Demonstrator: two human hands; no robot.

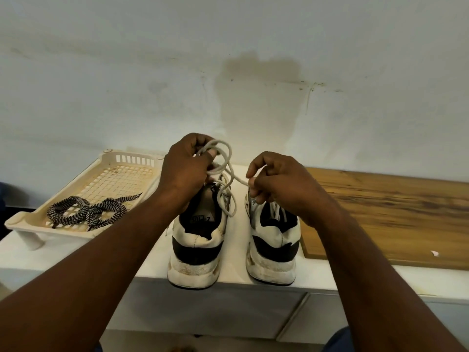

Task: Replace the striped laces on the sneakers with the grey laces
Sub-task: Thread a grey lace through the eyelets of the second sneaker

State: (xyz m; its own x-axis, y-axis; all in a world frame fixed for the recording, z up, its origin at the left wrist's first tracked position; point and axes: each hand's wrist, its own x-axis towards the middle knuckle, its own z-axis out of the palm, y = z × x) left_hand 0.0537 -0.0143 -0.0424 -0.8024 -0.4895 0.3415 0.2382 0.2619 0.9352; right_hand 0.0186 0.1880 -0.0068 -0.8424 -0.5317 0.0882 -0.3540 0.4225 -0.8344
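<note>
Pinching one grey lace (229, 171), left hand (186, 171) and right hand (276, 184) hover above two sneakers (196, 252); one tray (134, 158) at left holds striped laces (86, 210).

Head camera looks down (close) onto the counter (236, 240).

Left hand (185, 171) raised, fingers (199, 140) curled tight, right hand (279, 184) lower, pinching

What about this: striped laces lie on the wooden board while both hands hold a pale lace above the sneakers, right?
Not quite: the head view shows the striped laces in the tray, not on the wooden board. Left hand and right hand do hold a pale lace above the sneakers.
</note>
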